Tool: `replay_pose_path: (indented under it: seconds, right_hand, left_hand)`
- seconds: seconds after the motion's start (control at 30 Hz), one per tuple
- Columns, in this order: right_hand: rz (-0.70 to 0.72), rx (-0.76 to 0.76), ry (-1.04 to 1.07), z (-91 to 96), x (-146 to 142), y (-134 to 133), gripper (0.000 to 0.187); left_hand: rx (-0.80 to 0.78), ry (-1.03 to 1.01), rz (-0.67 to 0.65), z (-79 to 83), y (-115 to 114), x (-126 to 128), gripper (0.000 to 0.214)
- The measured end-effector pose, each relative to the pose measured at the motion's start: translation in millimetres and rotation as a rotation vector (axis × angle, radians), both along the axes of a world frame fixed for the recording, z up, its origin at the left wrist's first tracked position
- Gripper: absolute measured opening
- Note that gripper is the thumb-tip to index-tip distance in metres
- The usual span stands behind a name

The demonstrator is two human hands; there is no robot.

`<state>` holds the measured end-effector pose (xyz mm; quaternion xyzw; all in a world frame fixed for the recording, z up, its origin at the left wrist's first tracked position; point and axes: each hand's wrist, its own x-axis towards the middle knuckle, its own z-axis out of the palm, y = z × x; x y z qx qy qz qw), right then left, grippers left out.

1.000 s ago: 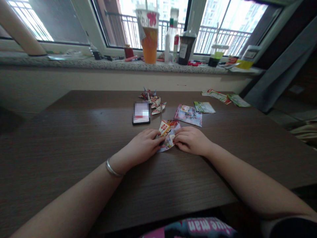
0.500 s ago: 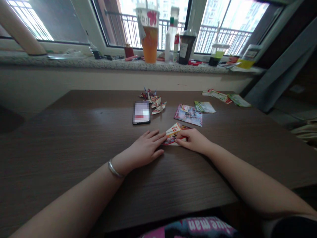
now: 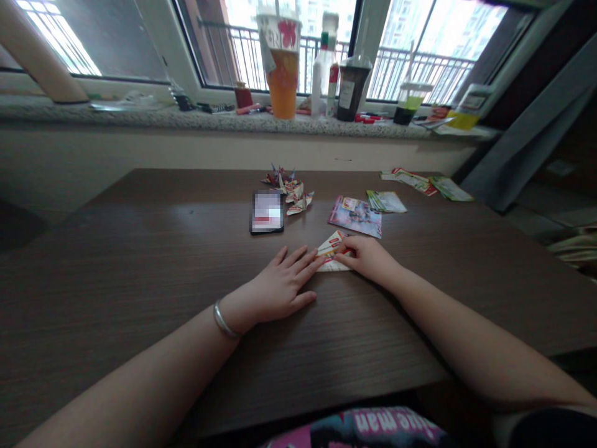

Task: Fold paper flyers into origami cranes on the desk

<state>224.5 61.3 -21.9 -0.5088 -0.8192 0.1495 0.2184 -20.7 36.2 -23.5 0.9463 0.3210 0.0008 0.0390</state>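
Note:
A small folded piece of printed paper (image 3: pixel 332 252) lies flat on the dark wooden table (image 3: pixel 140 261), shaped like a triangle. My left hand (image 3: pixel 280 283) lies flat with its fingers stretched out, fingertips on the paper's left edge; a silver bangle sits on that wrist. My right hand (image 3: pixel 368 256) has its fingers curled and presses down on the paper's right side.
A phone (image 3: pixel 266 212) lies beyond the hands, with several folded paper cranes (image 3: pixel 289 186) behind it. Printed paper sheets (image 3: pixel 355 216) and more leaflets (image 3: pixel 410 180) lie to the right. Drink cups (image 3: pixel 282 62) and bottles stand on the stone windowsill (image 3: pixel 140 118).
The paper, raised and loosely open between both hands a second ago, has been folded down flat into a triangle. My left hand has spread flat and both hands shifted slightly right.

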Motion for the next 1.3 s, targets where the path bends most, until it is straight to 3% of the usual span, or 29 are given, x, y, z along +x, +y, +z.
replay_pose_path:
  seconds: [0.13, 0.53, 0.73, 1.3]
  right_hand:
    - [0.018, 0.058, -0.088, -2.1, 2.5, 3.1, 0.014]
    - [-0.088, -0.007, -0.166, -4.9, 11.8, 11.1, 0.012]
    - [-0.103, 0.013, -0.165, -6.9, 17.2, 14.3, 0.018]
    - [-0.101, -0.048, -0.118, -6.1, 24.3, 18.4, 0.01]
  left_hand:
    - [0.01, -0.001, -0.027, 0.6, -2.0, 1.0, 0.066]
    - [-0.032, -0.049, -0.092, 11.2, 0.9, -0.8, 0.068]
    - [-0.075, -0.099, -0.121, 14.7, 5.2, -5.2, 0.067]
    - [-0.056, -0.132, -0.118, 13.1, 10.1, -5.6, 0.051]
